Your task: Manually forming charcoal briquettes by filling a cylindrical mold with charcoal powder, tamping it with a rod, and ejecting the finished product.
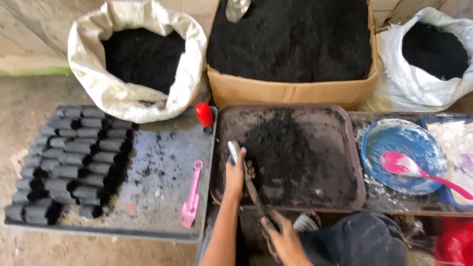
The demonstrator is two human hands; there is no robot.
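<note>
left hand [235, 173] clamps the metal tube [233, 149] over the tray [352, 162]; right hand [283, 240] grips the rod [253, 192]. keep tube upright in the powder [286, 152].

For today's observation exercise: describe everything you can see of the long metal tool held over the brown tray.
The metal tool is a slim, dark, soot-stained rod with a shiny tube-like end near the tray's left rim. It lies slanted over black powder. The left hand grips it near the shiny end; the right hand holds its lower end.
</note>
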